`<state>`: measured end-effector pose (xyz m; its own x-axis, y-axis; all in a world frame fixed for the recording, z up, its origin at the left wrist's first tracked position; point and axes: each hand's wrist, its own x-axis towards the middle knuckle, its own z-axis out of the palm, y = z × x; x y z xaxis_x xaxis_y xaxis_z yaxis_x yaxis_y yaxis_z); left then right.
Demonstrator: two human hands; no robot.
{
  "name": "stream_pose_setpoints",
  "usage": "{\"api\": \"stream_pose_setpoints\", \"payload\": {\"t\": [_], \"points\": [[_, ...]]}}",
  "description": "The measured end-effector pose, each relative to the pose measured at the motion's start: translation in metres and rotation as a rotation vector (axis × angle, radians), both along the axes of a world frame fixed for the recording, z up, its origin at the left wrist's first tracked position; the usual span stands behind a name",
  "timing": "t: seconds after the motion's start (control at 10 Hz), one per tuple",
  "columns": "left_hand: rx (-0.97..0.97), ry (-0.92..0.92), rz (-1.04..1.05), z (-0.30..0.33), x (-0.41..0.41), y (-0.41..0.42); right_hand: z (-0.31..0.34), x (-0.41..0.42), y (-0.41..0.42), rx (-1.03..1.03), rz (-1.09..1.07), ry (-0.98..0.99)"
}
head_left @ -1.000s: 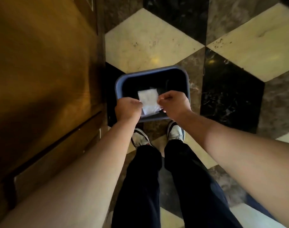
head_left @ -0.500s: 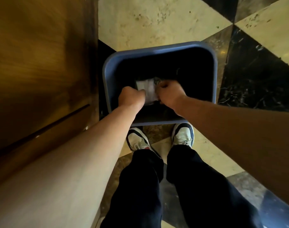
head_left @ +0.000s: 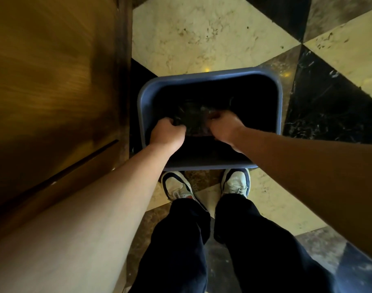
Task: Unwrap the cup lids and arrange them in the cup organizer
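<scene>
Leftmost stands a wooden cabinet [head_left: 53, 92], its brown veneer streaked with grain and cut by a dark diagonal seam low on its face. Next to it the left hand [head_left: 167, 132] reaches down over the near rim of a blue plastic bin [head_left: 210, 74], its fingers curled into a closed fist, knuckles up, gripping the left edge of a dark crumpled wrapper [head_left: 193, 117] that looks glossy and creased. That wrapper sits inside the bin, low between the two hands, and it is too dim there to tell what lies under it or whether any cup lids are with it. On the other side the right hand [head_left: 224, 126] is likewise closed, fingers bent in and pinching the wrapper's right edge, wrist angled across the bin's near corner. The bin is rectangular with rounded corners and a smooth rolled lip; its inside is nearly black. It stands on a polished marble floor [head_left: 191, 34] of cream, black and brown diamond tiles, speckled and veined. Just behind the bin's near wall are two white sneakers [head_left: 235, 182] with dark trim, and dark trousers [head_left: 202, 250] fill the bottom centre. Both bare forearms cross the lower view and hide part of the bin's near rim.
</scene>
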<state>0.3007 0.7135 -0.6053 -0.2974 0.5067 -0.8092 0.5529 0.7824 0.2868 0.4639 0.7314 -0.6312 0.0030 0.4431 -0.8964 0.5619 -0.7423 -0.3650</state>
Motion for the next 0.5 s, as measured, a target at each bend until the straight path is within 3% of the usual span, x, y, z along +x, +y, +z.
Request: {"api": "stream_pose_setpoints", "payload": {"t": [0.5], "points": [[-0.028,0.117,-0.343,0.107,0.014,0.003,0.126,0.032,0.01,0.123,0.43,-0.092]]}}
